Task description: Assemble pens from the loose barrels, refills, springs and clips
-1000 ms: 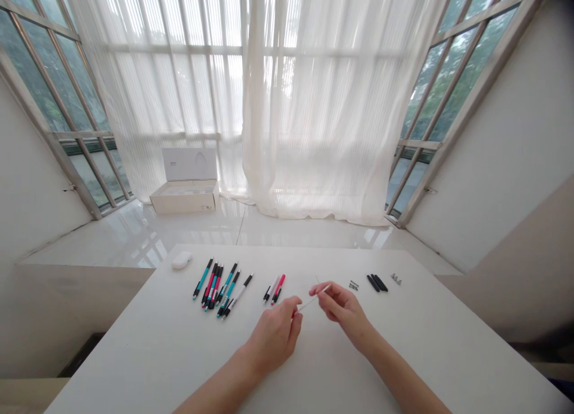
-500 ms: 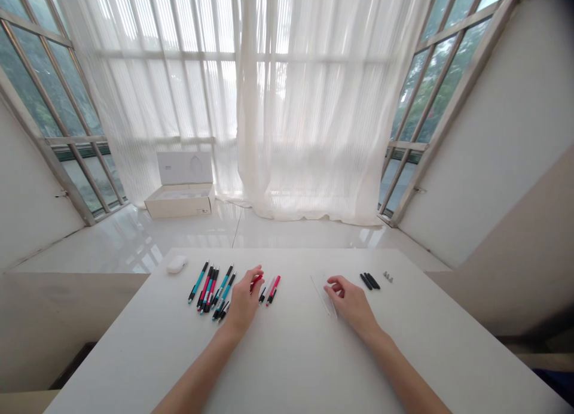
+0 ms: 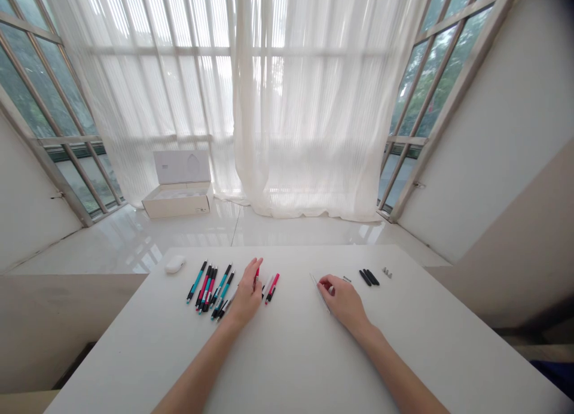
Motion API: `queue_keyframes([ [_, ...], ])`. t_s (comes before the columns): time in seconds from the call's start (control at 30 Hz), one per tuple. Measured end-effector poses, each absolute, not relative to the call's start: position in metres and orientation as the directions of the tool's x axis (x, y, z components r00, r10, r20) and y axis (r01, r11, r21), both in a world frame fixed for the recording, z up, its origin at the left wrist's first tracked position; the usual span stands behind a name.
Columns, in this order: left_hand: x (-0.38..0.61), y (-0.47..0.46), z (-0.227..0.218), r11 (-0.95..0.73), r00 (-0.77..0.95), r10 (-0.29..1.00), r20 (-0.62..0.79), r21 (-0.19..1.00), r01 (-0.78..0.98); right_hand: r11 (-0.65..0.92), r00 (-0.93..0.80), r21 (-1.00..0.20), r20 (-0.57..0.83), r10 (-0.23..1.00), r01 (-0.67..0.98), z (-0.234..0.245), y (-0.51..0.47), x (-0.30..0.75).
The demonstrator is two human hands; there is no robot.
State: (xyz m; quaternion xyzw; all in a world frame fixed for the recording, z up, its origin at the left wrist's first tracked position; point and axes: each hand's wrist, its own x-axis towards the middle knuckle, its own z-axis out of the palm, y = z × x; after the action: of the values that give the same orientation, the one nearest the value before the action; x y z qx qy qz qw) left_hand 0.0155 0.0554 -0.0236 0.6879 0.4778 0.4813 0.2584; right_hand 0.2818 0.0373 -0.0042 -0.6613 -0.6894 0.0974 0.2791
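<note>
My left hand is closed around a red pen barrel, which partly shows between thumb and fingers. Just right of it lie a pink-red pen barrel with a black grip and a clear piece. Over on the right, my right hand pinches a thin pen refill that slants across the tabletop under the fingertips. Beyond its knuckles is a small dark piece, too small to name. Several teal, pink and black pens lie left of my left hand.
Black rubber grips and small grey tips lie at the right of the white table. A white earbud case sits at the far left corner. An open white box stands on the sill behind, before the curtain.
My right hand has shifted slightly left and its fingertips have come onto the refill. The red barrel in my left hand has turned more upright. The view has moved a little.
</note>
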Motion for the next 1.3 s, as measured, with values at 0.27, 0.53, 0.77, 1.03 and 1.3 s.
queue_keyframes([
  [0.27, 0.015, 0.046, -0.008, -0.461, 0.147, 0.885, 0.441, 0.789, 0.408, 0.136, 0.0, -0.501, 0.262, 0.965, 0.855, -0.005, 0.036, 0.283],
  [0.53, -0.026, 0.037, 0.036, -0.178, 0.109, 0.927, 0.359, 0.165, 0.97, 0.154, -0.013, -0.499, 0.275, 0.961, 0.853, -0.006, 0.035, 0.283],
  [0.77, -0.021, 0.033, 0.03, -0.149, 0.163, 0.952, 0.258, -0.075, 0.986, 0.203, 0.013, -0.544, 0.367, 0.93, 0.814, -0.005, 0.035, 0.284],
  [1.03, 0.03, 0.011, 0.01, -0.623, 0.487, 0.665, 0.566, 0.061, 0.78, 0.352, -0.243, -0.755, 0.259, 0.935, 0.553, 0.016, 0.011, 0.257],
  [1.3, 0.045, -0.003, 0.006, -0.766, 0.608, 0.574, 0.548, 0.097, 0.635, 0.333, -0.356, -0.757, 0.142, 0.924, 0.562, 0.012, 0.003, 0.245],
])
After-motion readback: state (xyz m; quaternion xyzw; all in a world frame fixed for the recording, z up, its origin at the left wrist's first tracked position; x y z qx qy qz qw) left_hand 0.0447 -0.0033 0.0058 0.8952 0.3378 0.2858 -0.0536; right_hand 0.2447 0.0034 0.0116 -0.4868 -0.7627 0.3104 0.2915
